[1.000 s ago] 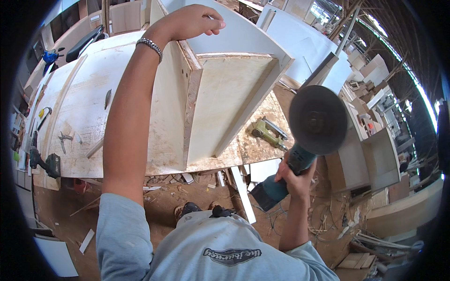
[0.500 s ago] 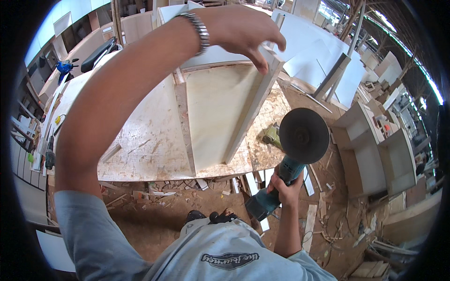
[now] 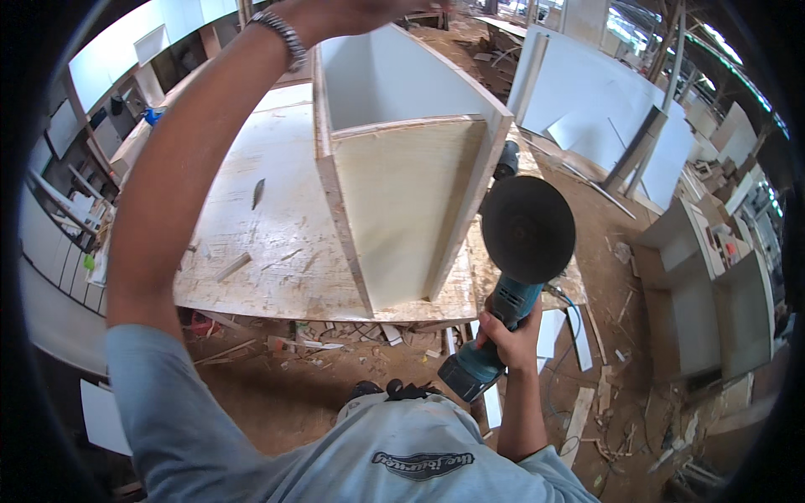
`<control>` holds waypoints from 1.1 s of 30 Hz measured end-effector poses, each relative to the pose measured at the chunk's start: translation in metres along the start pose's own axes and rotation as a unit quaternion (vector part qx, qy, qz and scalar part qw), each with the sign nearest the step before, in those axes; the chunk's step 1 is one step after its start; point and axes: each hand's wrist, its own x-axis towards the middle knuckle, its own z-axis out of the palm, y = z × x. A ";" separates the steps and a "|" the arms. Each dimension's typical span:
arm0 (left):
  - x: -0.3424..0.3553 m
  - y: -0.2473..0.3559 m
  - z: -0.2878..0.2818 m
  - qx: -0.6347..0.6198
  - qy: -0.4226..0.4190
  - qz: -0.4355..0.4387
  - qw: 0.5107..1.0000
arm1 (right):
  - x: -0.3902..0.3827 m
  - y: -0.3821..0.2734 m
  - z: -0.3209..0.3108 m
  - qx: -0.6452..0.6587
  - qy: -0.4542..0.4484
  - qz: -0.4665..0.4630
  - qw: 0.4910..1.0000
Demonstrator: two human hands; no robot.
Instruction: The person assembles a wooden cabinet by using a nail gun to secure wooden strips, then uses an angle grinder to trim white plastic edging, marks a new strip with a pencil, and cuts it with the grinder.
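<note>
My right hand [image 3: 510, 339] is wrapped round the teal body of a cordless angle grinder [image 3: 515, 300], its large dark round disc [image 3: 530, 226] facing up. The disc is beside the right side of a wooden cabinet carcass [image 3: 402, 210], which has a pale plywood panel, raw edges and white inner faces. The carcass stands on a worn workbench [image 3: 251, 281]. At the top edge, my left hand [image 3: 356, 12] reaches above the carcass, its fingers stretched out and partly cut off. A metal bracelet [image 3: 281, 38] circles that wrist.
Wood offcuts lie on the bench, and a dark tool [image 3: 508, 159] is behind the disc. Scraps and a cable [image 3: 579, 327] cover parts of the floor. An open shelf unit [image 3: 696, 293] stands right; a large white sheet [image 3: 579, 109] leans at the back right.
My left hand has come off the carcass's right upper corner and moved up and left. The carcass sits differently, with more white interior showing. The grinder stays in my right hand.
</note>
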 end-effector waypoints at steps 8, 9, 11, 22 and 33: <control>-0.131 -0.073 0.088 -0.247 -0.018 -0.289 0.925 | 0.028 -0.033 0.072 -0.059 -0.109 -0.021 0.992; -0.131 -0.063 0.099 -0.270 0.022 -0.299 0.915 | 0.031 -0.032 0.074 -0.082 -0.109 -0.039 0.990; -0.134 -0.055 0.103 -0.320 0.063 -0.327 0.887 | 0.034 -0.031 0.077 -0.110 -0.112 -0.062 0.986; -0.138 -0.048 0.116 -0.446 0.189 -0.345 0.804 | 0.037 -0.026 0.094 -0.131 -0.116 -0.066 0.982; -0.140 -0.048 0.115 -0.453 0.203 -0.346 0.796 | 0.035 -0.026 0.099 -0.165 -0.114 -0.062 0.978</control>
